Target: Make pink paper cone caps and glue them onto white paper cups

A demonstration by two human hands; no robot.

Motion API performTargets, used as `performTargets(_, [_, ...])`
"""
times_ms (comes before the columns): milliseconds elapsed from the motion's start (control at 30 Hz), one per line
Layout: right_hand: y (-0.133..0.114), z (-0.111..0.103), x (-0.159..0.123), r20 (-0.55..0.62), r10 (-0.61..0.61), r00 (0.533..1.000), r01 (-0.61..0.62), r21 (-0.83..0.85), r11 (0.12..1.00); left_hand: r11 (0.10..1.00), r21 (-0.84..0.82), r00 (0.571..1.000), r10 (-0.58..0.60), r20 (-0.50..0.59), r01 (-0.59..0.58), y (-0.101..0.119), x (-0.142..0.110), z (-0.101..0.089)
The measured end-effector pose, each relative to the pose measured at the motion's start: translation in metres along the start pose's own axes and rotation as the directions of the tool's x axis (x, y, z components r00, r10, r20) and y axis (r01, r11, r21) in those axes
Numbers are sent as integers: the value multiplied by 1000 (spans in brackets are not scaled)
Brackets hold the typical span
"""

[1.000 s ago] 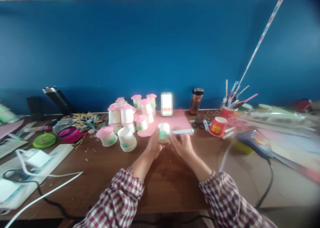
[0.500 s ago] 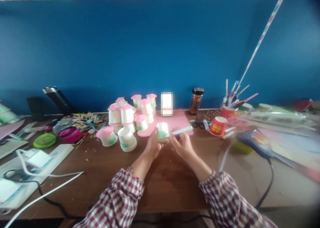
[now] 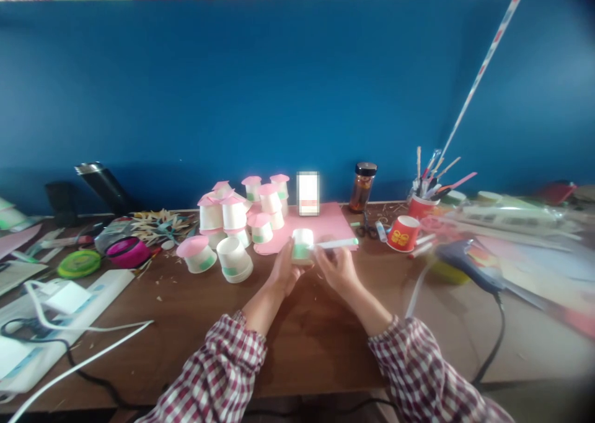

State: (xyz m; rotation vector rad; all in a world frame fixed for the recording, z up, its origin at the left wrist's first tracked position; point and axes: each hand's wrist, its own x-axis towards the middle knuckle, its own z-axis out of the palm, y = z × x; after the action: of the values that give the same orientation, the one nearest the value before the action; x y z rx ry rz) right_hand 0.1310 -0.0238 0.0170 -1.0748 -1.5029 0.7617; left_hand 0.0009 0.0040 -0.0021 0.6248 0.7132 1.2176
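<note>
My left hand (image 3: 283, 269) is closed round a white paper cup (image 3: 302, 238) turned upside down, with a green patch on its side. In my right hand (image 3: 338, 268) is a white marker pen (image 3: 338, 244) with a green end, its tip touching or very near the green patch. Beyond both hands lies a sheet of pink paper (image 3: 329, 222). To the left stand several white cups with pink paper tops, such as the front one (image 3: 198, 254). Beside it, a stack of plain white cups (image 3: 235, 260) has no pink top.
Right of the pink paper are a dark-lidded bottle (image 3: 364, 187), scissors (image 3: 368, 228), a red paper cup (image 3: 402, 234) and a glue gun (image 3: 467, 262) with its cord. A power strip (image 3: 109, 283) with white cables, a green lid (image 3: 79, 264) and wooden sticks (image 3: 162, 226) lie left.
The view has shifted slightly. My left hand keeps hold of the cup, and the marker pen in my right hand has tilted a little flatter against the green patch.
</note>
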Motion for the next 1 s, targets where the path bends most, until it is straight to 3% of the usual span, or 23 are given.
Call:
performTargets(100, [0, 0, 0, 42, -1, 999, 1, 7, 1000, 1000, -9, 1000, 10, -23, -11, 0, 0, 0])
performTargets(233, [-1, 0, 0, -4, 14, 1000, -14, 13, 1000, 1000, -8, 1000, -9, 22, 10, -1, 1, -1])
performTargets(367, [-1, 0, 0, 49, 17, 999, -20, 50, 999, 999, -54, 999, 2, -41, -4, 0, 3, -1])
performTargets(500, [0, 1, -1, -9, 1, 1000, 0, 97, 995, 996, -80, 998, 25, -57, -29, 1, 3, -1])
performTargets(1000, [0, 2, -1, -4, 10, 1000, -10, 73, 997, 997, -59, 999, 54, 3, -54, 0, 2, 0])
